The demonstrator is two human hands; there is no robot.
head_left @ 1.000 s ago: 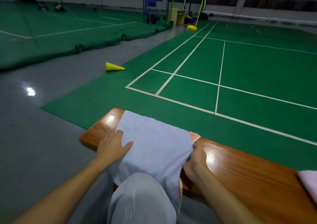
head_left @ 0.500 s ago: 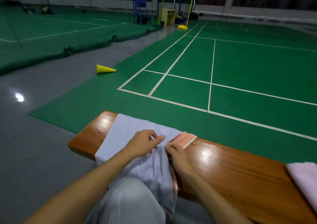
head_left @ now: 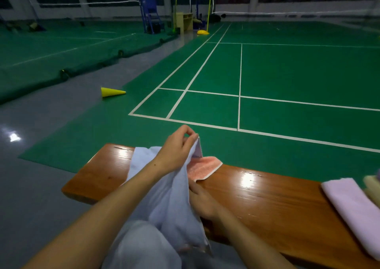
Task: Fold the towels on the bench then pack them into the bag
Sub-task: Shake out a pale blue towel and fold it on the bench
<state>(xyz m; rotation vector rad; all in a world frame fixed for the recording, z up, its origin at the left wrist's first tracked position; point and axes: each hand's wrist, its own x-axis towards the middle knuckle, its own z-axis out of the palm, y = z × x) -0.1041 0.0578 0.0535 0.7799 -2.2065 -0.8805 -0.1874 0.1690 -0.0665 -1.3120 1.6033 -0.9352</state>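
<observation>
Far to the left, on the grey floor, a yellow plastic cone (head_left: 112,92) lies on its side, well apart from the work. Nearer, the glossy brown wooden table (head_left: 257,198) runs from lower left toward the right edge. Across its left end is draped a pale lavender terry towel (head_left: 141,161), part flat on the wood and part hanging over the near edge onto the person's knee. The left hand (head_left: 176,149) is raised above the table, thumb and fingertips pinching the lavender towel's right-hand corner so the cloth peaks under it. Just right of that, a salmon-pink towel with a white edge (head_left: 203,166) shows from beneath the lavender one, flat on the wood. The right hand (head_left: 202,199) sits low at the near edge, half hidden by the hanging cloth; it appears to grip the towel's lower edge, though the fingers are not plainly seen.

The step in hand looks to be the first fold. To do it well, both corners should be drawn taut, then carried leftward together so edge meets edge, without dragging the pink towel along.

At the far right, a folded pale pink towel (head_left: 353,207) lies on the table, with a cream-coloured towel (head_left: 373,188) just beside it. No bag is in sight.
</observation>
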